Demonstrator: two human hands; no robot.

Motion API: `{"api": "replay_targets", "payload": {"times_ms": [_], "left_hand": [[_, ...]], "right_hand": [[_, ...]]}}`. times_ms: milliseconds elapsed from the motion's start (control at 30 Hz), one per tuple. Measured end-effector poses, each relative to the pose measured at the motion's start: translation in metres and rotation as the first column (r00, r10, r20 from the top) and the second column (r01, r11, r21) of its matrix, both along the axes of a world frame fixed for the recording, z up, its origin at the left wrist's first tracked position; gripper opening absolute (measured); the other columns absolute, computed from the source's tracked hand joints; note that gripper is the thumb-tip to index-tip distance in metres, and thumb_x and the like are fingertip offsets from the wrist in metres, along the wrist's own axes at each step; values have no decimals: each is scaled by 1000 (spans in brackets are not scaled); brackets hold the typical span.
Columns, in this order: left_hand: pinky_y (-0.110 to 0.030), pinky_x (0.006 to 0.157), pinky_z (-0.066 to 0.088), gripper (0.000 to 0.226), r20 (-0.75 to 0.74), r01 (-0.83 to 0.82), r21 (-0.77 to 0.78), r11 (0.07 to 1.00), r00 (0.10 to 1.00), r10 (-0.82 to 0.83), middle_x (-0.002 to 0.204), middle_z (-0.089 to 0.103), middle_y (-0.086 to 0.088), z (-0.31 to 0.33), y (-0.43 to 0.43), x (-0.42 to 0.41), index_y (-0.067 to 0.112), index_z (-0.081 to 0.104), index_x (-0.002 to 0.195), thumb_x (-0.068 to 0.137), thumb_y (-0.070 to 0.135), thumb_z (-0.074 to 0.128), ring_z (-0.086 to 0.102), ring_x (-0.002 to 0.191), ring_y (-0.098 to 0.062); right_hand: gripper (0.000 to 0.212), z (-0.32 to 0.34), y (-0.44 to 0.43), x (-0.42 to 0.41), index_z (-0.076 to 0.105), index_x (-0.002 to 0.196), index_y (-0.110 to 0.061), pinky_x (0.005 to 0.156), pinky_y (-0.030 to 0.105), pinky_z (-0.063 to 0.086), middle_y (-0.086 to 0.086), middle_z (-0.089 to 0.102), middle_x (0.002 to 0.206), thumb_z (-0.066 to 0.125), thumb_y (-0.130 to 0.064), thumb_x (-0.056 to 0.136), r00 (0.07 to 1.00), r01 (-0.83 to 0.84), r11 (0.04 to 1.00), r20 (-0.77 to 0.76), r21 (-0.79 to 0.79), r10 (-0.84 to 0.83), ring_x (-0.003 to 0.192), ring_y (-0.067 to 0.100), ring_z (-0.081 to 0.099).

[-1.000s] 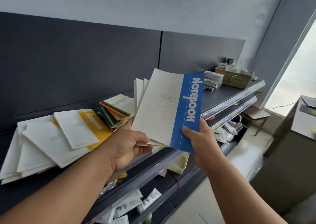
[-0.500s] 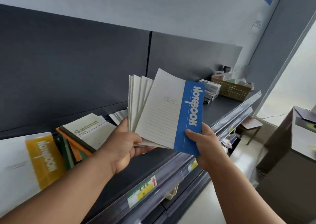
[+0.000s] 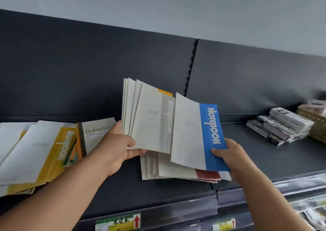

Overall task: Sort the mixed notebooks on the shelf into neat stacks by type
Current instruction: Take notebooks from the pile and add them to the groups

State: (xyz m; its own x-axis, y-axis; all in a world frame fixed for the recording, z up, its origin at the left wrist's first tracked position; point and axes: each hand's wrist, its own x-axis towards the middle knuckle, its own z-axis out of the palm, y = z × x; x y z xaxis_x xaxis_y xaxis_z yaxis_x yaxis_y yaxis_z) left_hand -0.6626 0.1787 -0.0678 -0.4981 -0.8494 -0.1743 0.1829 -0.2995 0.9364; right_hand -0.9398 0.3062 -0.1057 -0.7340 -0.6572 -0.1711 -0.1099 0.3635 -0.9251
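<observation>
Head view: just left of the frame's centre, my left hand [image 3: 121, 147] grips a fanned bundle of notebooks [image 3: 144, 114], with my thumb pressed on the front cover. That cover has a grey band, and a yellow corner peeks out behind it. My right hand [image 3: 229, 153], right of centre, pinches the lower right corner of the blue notebook [image 3: 199, 135], thumb on its blue band. The blue notebook overlaps the bundle's right edge, and I cannot tell if they touch.

Below both, a flat stack [image 3: 176, 170] lies on the dark shelf [image 3: 264, 160], with a red band showing at its lower right corner. At the left edge of the frame sprawls a loose pile of yellow-banded notebooks [image 3: 40, 153]. Between that pile and my left hand sits a Gambit notebook [image 3: 97, 133] on top of orange and green-edged books. Far right, some small boxes [image 3: 278, 126] lie beside a woven basket [image 3: 315, 124]. A price label [image 3: 118, 222] is on the shelf's front rail at the bottom.
</observation>
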Motion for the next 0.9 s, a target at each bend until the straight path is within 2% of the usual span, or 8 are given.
{"api": "replay_targets", "payload": {"times_ms": [233,333,400,467,533,633,833,900], "left_hand": [[-38,64,60,64,-60,-216,47,975,974,219,116,64,-13,2,25,6,20,53,127,84,-25,38,64,101,-33],[-39,66,59,62,-64,-229,32,973,971,230,116,65,-13,3,36,5,19,55,126,85,-24,39,65,102,-33],[-39,66,60,60,-64,-230,29,973,971,231,114,66,-13,4,43,5,19,55,124,85,-24,39,65,100,-33],[-39,67,60,59,-56,-222,26,975,973,224,114,66,-14,7,50,7,19,56,123,85,-24,40,65,100,-32],[-40,69,60,59,-55,-206,24,978,977,207,115,66,-14,9,55,9,20,56,124,86,-23,41,66,100,-32],[-41,70,60,56,-59,-191,23,981,980,192,114,67,-14,13,63,18,20,57,122,87,-21,42,67,100,-33],[-50,77,58,28,-137,-182,94,979,971,194,112,71,-12,19,67,53,20,59,124,101,22,44,69,100,-34],[-53,78,57,30,-133,-215,90,972,965,226,113,71,-11,19,64,68,21,59,126,102,21,41,68,101,-34]], "right_hand": [[30,-5,-19,-27,58,109,-7,55,27,42,3,59,92,70,-20,86,907,-126,880,-306,459,290,75,16,57],[51,7,-22,-18,50,126,-9,76,34,50,8,57,114,64,-38,86,759,8,814,-534,581,374,103,27,56],[53,17,-25,0,46,136,-11,91,39,45,10,52,132,57,-39,92,716,-50,901,-614,432,334,118,31,49],[49,29,-31,25,49,137,-13,89,34,44,6,55,134,54,-37,96,799,-255,952,-517,170,306,113,26,54],[41,40,-38,52,55,131,-15,90,37,50,1,64,123,54,-38,96,908,-409,908,-139,-90,395,105,20,62],[24,46,-46,83,63,113,-13,79,37,57,4,73,108,59,-31,96,783,-453,846,329,-282,528,97,23,70],[20,35,-60,119,64,109,-13,82,39,56,3,75,102,61,-4,92,787,-421,844,329,-332,522,95,23,70],[20,33,-62,134,64,108,-15,81,39,57,2,75,101,60,-3,93,793,-421,844,317,-333,520,93,22,70]]}}
